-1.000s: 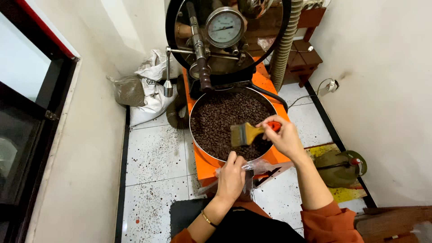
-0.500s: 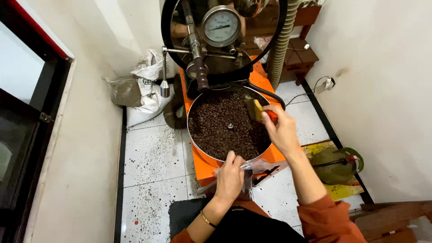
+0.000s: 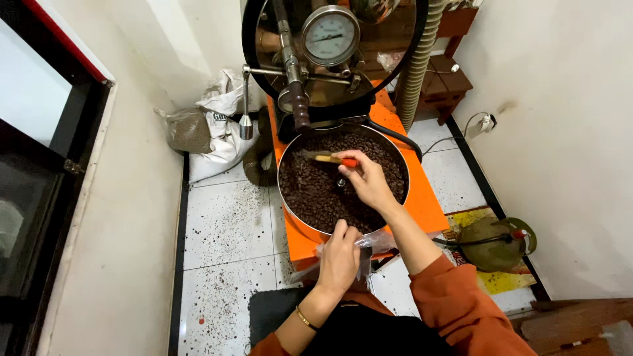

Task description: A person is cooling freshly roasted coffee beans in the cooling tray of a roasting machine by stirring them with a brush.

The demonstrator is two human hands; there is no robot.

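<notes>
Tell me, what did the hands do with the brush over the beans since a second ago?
The right hand carried the brush from the near right side of the round tray up toward its far side, then left across the dark beans, so the bristles now point left near the tray's far rim. The left hand stayed at the tray's near edge, holding the clear plastic bag.
</notes>
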